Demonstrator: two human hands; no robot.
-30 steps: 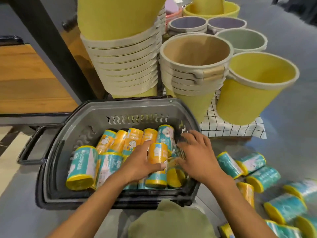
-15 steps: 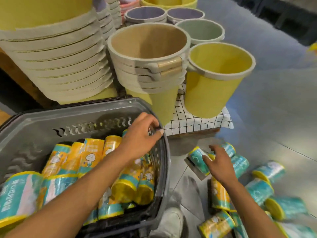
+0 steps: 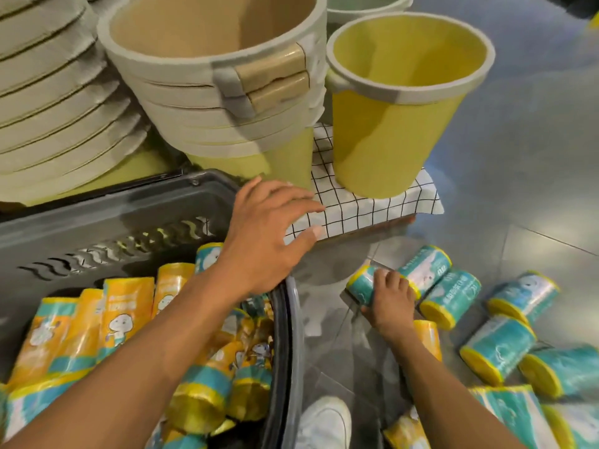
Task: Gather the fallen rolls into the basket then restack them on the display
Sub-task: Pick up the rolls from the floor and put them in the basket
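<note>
Here, right of the basket [image 3: 129, 209], the right hand [image 3: 389, 303] curls its fingers round a teal roll [image 3: 359, 284] on the floor; the left hand [image 3: 269, 234] hovers over the basket's rim, fingers spread, empty. A firm mid-roll grip should stop it slipping.

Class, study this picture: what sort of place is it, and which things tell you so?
Probably a homeware shop: nested stacks of identical bins on a checked cloth, a grey shopping basket, many identical packaged rolls.
</note>
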